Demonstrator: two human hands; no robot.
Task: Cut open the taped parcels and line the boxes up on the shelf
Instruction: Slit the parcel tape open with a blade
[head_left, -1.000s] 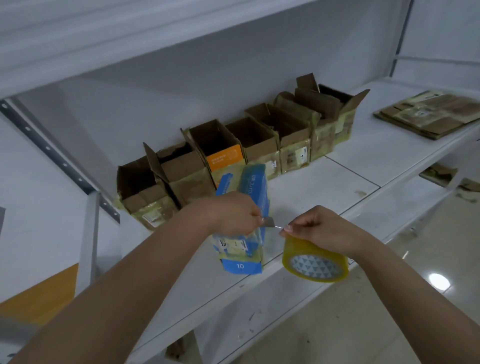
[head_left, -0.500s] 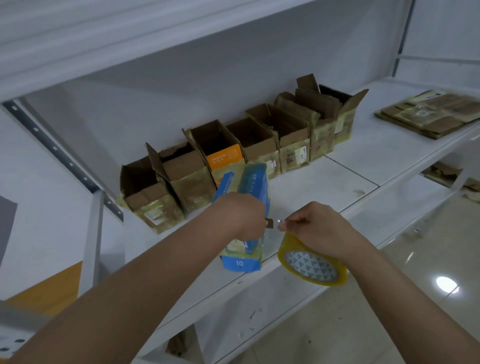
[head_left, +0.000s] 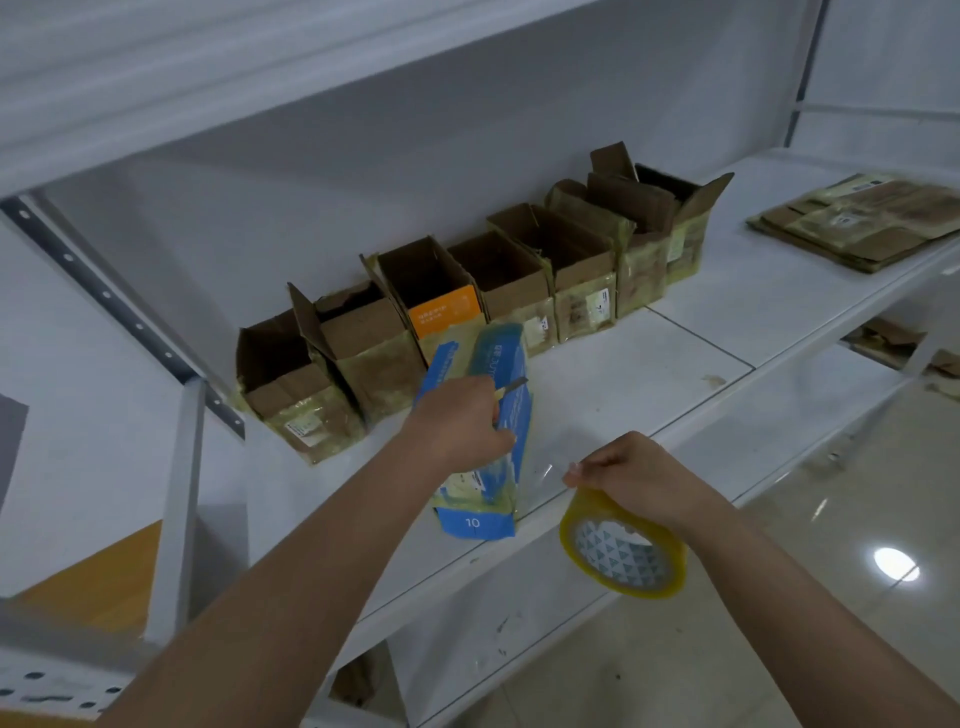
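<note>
So the blue cardboard parcel wrapped in yellowish tape stands upright near the front edge of the white metal shelf, at about 5 o'clock from the row of opened brown cardboard boxes lined along the back wall. The left hand has its fingers curled round a small grey blade held against the parcel's side, while the right hand grips a yellow roll of clear packing tape at 4 o'clock from the parcel, a clear strip stretched between the two. Looks to me like the cutting step on this one. Next it probably needs slicing that strip free, then opening the top and sliding the parcel back into the row.
</note>
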